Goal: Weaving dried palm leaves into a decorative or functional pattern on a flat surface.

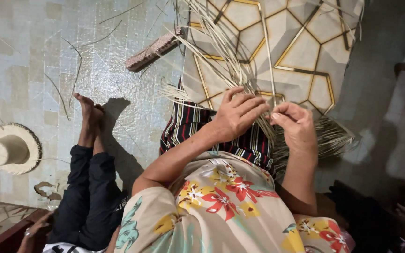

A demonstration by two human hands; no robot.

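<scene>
Both my hands work at a bunch of pale straw strips (221, 51) that fan up and away over the patterned floor. My left hand (240, 112) lies over the strips with its fingers spread and curled on them. My right hand (294, 124) pinches a single long strip between thumb and fingers. Under the hands a woven straw piece (329, 138) with a loose fringe rests on my lap, over a striped cloth (188, 126). My floral top fills the bottom of the view.
Another person sits at my left in dark trousers (87, 197), bare feet (90, 117) stretched out on the tiles. A finished straw hat (10, 150) lies at far left. A woven band (153, 49) and loose strips lie on the floor ahead.
</scene>
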